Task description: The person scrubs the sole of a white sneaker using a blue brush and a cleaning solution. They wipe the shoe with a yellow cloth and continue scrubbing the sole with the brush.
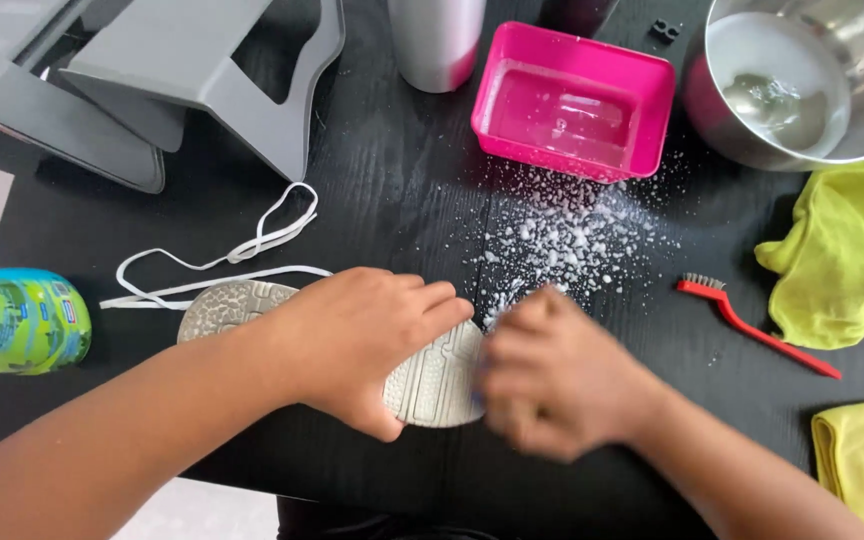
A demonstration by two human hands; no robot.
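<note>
A shoe lies sole-up on the black table (392, 190), its pale grey patterned sole (437, 385) facing me. My left hand (362, 340) presses down across the middle of the sole and grips it. My right hand (552, 375) is blurred with motion at the toe end, fingers curled shut; something small and bluish shows at its edge, but I cannot tell what it is. White foam droplets (572, 240) are spattered over the table just beyond both hands.
A pink tub (572, 100) of water and a steel bowl (812, 80) stand at the back. A red brush (752, 325) and yellow cloths (842, 260) lie at the right. White laces (222, 260), a blue-green bottle (17, 320), a grey stand (182, 70) and a metal cup (437, 40) sit left and back.
</note>
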